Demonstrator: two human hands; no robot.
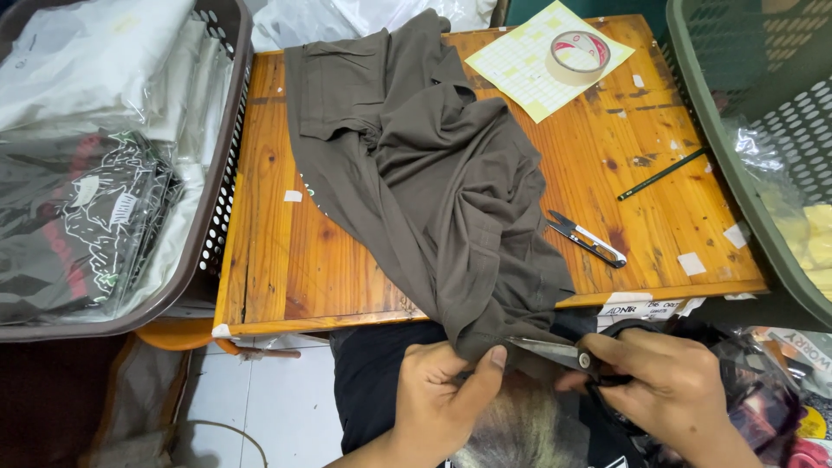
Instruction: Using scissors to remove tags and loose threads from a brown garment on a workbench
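Head view: at 6 o'clock, the left hand [442, 399] pinched the hem of a brown garment [433, 173] draped off the wooden tabletop [286, 260], while the right hand [676, 390] closed round scissors [555, 352] at the edge; trimming looked underway, the next snip wanting taut fabric

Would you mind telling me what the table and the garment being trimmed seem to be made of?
Table: likely varnished pine, orange gloss with knots and grain. Garment: soft matte olive-brown knit, probably cotton, draping in loose folds.
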